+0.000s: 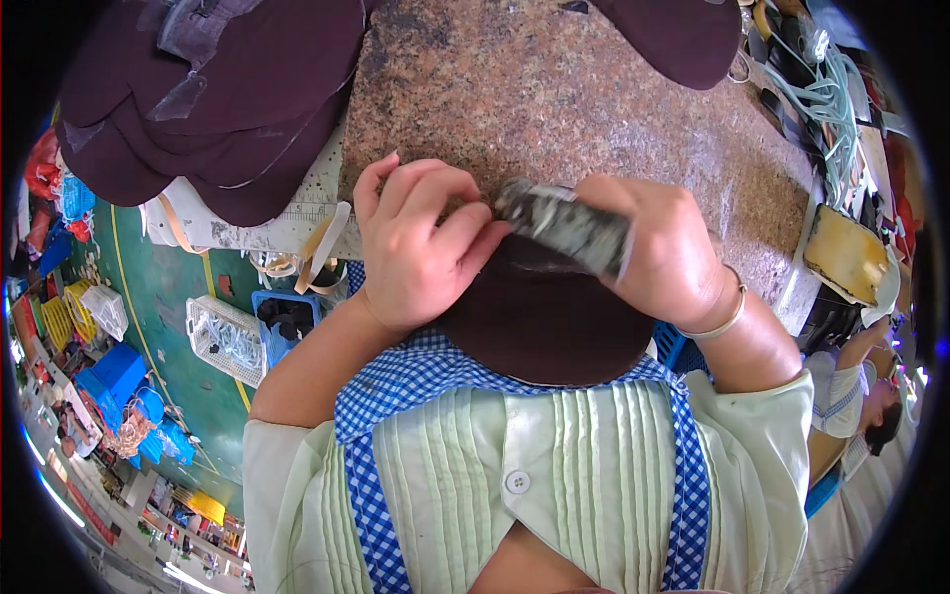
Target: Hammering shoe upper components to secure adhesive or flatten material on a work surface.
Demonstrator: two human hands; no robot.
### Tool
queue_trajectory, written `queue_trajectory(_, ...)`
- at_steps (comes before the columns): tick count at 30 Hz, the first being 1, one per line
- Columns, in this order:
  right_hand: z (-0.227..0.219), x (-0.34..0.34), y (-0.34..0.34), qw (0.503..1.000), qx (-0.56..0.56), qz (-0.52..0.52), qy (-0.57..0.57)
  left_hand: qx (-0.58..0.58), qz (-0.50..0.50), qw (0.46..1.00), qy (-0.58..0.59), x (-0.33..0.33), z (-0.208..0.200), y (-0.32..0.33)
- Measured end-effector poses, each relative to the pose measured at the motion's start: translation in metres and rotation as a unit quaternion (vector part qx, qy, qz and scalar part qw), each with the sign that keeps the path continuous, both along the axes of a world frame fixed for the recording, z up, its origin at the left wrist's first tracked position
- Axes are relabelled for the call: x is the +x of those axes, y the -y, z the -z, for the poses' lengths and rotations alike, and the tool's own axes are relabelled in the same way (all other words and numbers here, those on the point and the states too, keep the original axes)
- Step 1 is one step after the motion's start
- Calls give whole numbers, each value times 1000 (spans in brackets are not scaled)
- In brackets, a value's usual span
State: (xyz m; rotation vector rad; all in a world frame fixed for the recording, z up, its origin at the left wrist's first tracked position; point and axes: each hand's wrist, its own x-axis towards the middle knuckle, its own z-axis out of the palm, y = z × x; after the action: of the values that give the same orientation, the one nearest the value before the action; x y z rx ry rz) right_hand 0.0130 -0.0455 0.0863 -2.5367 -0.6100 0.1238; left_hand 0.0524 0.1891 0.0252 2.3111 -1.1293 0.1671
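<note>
A dark brown, rounded flat piece [554,322] lies over the near edge of the speckled stone slab and hangs toward my lap. My left hand [421,238] is closed at its upper left edge, thumb and fingertips bent together there; the exact grip is partly hidden. In my right hand [663,243] is a mottled grey-and-black bar-shaped tool [569,226], heavily stained, its kind unclear. The tool slants across the piece's upper edge, and its left end reaches close to my left thumb.
The stone slab [554,109] spreads ahead. Dark brown pieces [228,89] are stacked at left, another [683,40] at far right. Pale cords [836,94] and a yellowish block [843,255] are on the right. A white basket [226,337] stands lower left; another person [856,396] is at right.
</note>
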Motion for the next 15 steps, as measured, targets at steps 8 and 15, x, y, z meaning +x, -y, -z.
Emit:
queue_trajectory(8, 16, -22, 1, 961, 62, 268, 12, -59, 41, 992, -101, 1, -3, 22)
queue_trajectory(15, -20, -43, 47, 925, 198, 301, -120, -188, 128, 928, -293, 26, -41, 24)
